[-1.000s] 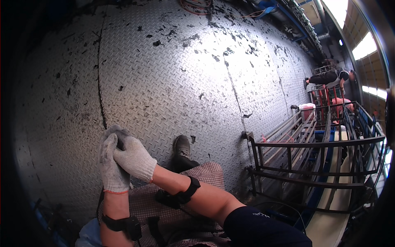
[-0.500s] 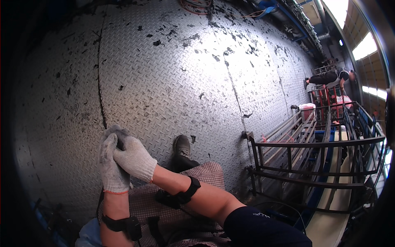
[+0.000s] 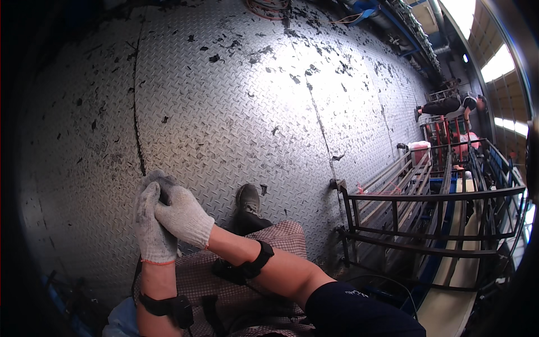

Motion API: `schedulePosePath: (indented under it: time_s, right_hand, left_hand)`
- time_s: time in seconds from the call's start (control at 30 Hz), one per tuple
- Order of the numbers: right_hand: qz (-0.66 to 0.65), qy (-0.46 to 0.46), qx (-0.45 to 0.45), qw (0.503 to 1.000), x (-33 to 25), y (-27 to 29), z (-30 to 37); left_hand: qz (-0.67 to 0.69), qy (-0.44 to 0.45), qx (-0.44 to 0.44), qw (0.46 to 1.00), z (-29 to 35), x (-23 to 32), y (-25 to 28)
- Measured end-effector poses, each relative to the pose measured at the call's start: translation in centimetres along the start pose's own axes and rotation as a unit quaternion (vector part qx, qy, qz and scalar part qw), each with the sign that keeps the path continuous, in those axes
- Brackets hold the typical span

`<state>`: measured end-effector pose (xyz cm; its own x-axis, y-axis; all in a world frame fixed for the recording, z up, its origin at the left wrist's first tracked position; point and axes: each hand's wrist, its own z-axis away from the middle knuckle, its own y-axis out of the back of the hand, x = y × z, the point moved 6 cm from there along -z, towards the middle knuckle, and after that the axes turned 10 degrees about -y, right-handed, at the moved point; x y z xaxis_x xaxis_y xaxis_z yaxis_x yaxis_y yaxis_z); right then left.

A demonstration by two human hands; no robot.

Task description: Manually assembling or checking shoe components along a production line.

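My left hand [image 3: 152, 227] and my right hand [image 3: 184, 216] are pressed together at the lower left, both in whitish knitted work gloves with grey, soiled fingers. The right hand lies against the left from the right side, and the fingers of both are closed over each other. Anything between the palms is hidden from this view. Below them, a checked apron [image 3: 286, 238] covers my lap. Dark straps with small devices [image 3: 179, 310] sit on both forearms. One dark shoe [image 3: 248, 199] shows on the floor right of the hands.
Grey diamond-plate flooring [image 3: 196, 129] stretches ahead, strewn with dark scraps [image 3: 213, 58]. A dark metal rack [image 3: 432, 196] with long rails stands at the right, beside a cream-coloured chute [image 3: 452, 297]. Another person [image 3: 449, 106] stands bent forward at the far right. Coiled hoses [image 3: 268, 8] lie at the top.
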<state>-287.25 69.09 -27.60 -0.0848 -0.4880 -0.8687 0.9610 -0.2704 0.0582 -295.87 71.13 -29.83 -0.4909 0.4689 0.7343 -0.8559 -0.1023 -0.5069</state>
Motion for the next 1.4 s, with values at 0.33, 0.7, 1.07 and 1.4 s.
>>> schedulePosePath:
  time_s: [0.33,0.7,1.07,1.4]
  right_hand:
    - [0.025,-0.04,-0.031,0.998,0.05,-0.02,0.08]
    - [-0.02,0.019,0.002,1.0,-0.46,0.09,0.11]
    - [-0.018,0.003,0.0,1.0,-0.01,0.09,-0.08]
    - [-0.017,-0.013,-0.011,1.0,-0.12,0.03,0.0]
  left_hand:
    - [-0.006,0.003,-0.002,1.0,0.0,0.07,0.13]
    - [0.0,0.014,0.006,1.0,-0.05,-0.09,0.27]
    - [0.014,0.005,-0.008,1.0,-0.11,-0.16,0.39]
    - [0.012,0.005,-0.009,1.0,-0.06,-0.02,0.22]
